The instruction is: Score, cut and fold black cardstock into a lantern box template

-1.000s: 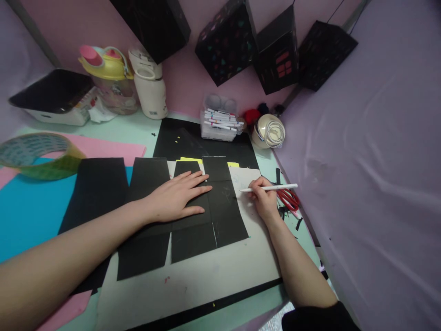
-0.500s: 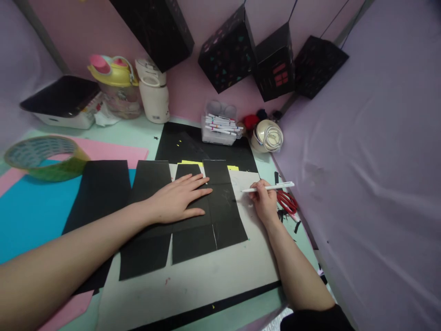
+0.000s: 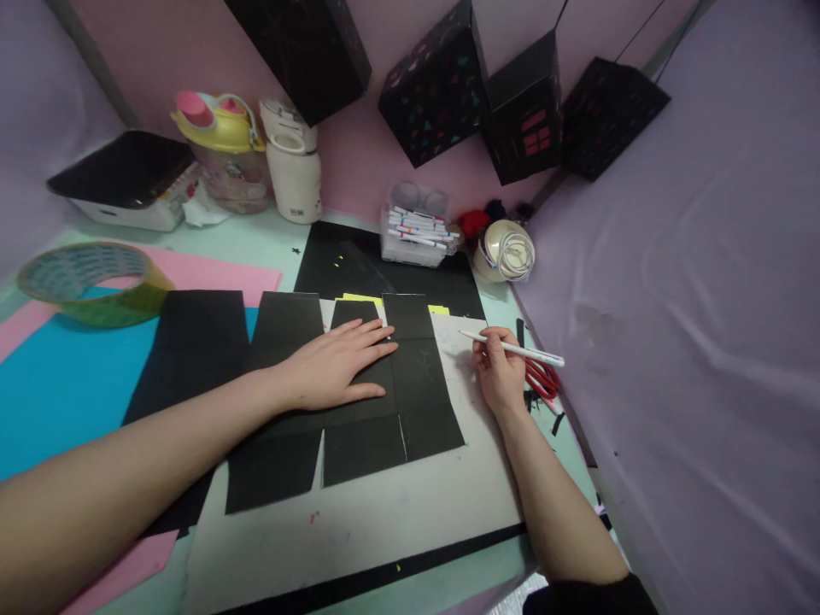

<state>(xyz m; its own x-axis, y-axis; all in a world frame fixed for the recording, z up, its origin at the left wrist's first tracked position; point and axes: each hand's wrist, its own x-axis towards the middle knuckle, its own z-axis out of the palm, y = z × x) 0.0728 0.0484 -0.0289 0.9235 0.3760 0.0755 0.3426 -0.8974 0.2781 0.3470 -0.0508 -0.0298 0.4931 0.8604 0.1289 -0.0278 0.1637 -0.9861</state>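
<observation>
My left hand (image 3: pixel 342 363) lies flat on a cut and creased sheet of black card (image 3: pixel 365 440), its fingers spread. Faint pale lines show on the card's right panel. To the right of the card, my right hand (image 3: pixel 501 373) is closed around a slim white pen (image 3: pixel 535 353), whose tip points left over the pale board (image 3: pixel 423 504) under the card. I cannot tell whether the tip touches the board. Red-handled scissors (image 3: pixel 542 378) lie just beyond my right hand, partly hidden by it.
A big roll of tape (image 3: pixel 121 299) rests on blue paper (image 3: pixel 70 393) at the left. Along the back stand a white bottle (image 3: pixel 295 179), a clear box of markers (image 3: pixel 416 239) and a round cream container (image 3: pixel 493 256). Black paper lanterns (image 3: pixel 439 90) hang above. Black scraps (image 3: pixel 557 424) lie at right.
My right hand has tilted the pen, so its tip is raised and its back end lowered. My left hand stays flat on the card. The whole view has shifted slightly.
</observation>
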